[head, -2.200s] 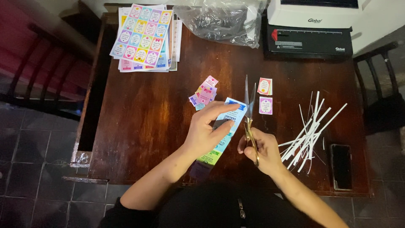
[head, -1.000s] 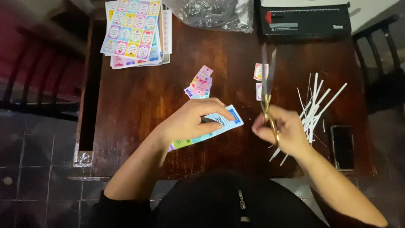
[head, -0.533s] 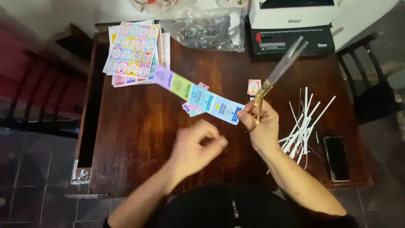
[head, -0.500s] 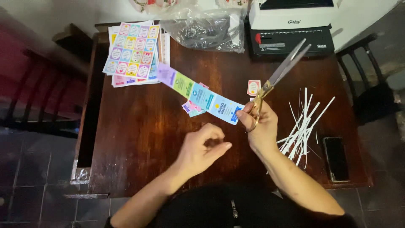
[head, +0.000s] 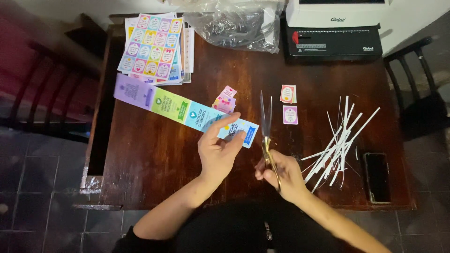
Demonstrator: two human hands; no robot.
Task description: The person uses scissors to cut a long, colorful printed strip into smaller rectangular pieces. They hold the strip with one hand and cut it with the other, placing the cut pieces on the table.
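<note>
On the tabletop (head: 154,159), the left hand (head: 216,152) has its fingers clamped on a colourful strip (head: 183,108), lying slantwise. Beside it, the right hand (head: 280,174) grips scissors (head: 267,129), blades nearly shut, near white offcuts (head: 338,140).

The left hand (head: 216,152) covers the lower middle of the long coloured strip (head: 178,107), so the panel under the palm cannot be made out. The right hand (head: 281,174) hides the handles of the scissors (head: 267,129); only the blades show. At the table's (head: 150,154) far edge, the binding machine (head: 335,33) and the clear plastic bag (head: 236,23) are cut off by the picture's top edge. The small cut labels (head: 289,103) are too small to tell apart. The lower sheets under the sticker sheets (head: 152,44) show only margins.
</note>
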